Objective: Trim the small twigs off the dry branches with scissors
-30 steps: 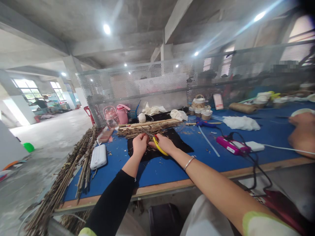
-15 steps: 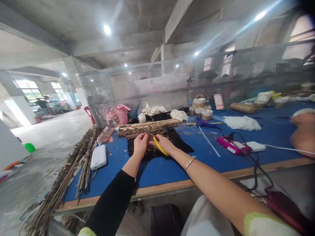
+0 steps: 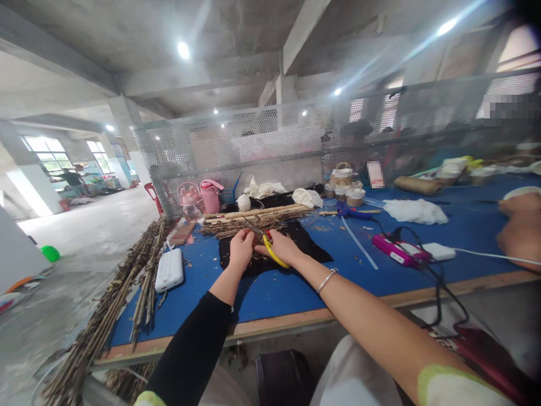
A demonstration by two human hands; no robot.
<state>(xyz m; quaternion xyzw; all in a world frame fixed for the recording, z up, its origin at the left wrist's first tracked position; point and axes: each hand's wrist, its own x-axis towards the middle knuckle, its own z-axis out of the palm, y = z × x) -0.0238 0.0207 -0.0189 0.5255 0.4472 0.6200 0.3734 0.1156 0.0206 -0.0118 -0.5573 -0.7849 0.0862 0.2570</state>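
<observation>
Right hand [image 3: 282, 246] is closed around yellow-handled snips [image 3: 270, 250], blades pointing up-left toward the left hand [image 3: 242, 246]. Left hand pinches a thin twig [image 3: 252, 228] right at the blades, so the cut lands close to the fingers. Both work over a black cloth [image 3: 310, 248] on the blue table [image 3: 274, 293], likely there to catch the trimmings. Twig bundle [image 3: 253, 221] lies just behind the cloth, within reach. A white power bank [image 3: 169, 269] sits off to the left, clear of the work.
</observation>
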